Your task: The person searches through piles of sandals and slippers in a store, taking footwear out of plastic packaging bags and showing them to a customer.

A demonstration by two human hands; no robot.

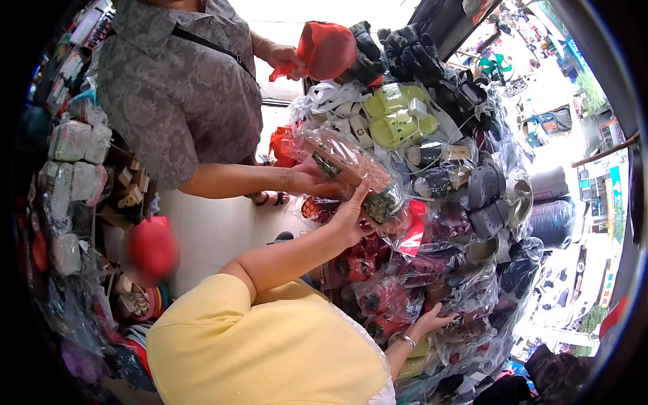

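Note:
My left hand (354,214) is closed on a pair of slippers (378,183) in a clear plastic bag. They show a brown footbed and camouflage-patterned parts. Another person's hand (316,181) supports the same bag from the far side. Lower right, my right hand (432,322), with a bracelet at the wrist, rests on plastic-wrapped shoes (469,293) in the pile. Its thumb and fingers look apart, partly against the wrapping. Beside the held slippers lies a red tag or card (414,229).
A person in a grey patterned shirt (182,88) stands opposite, holding a red-orange bag (327,50) in the other hand. Lime-green slippers (398,128) and grey clogs (486,185) top the footwear pile. Packaged goods (71,142) are stacked at left, near a blurred red object (152,248).

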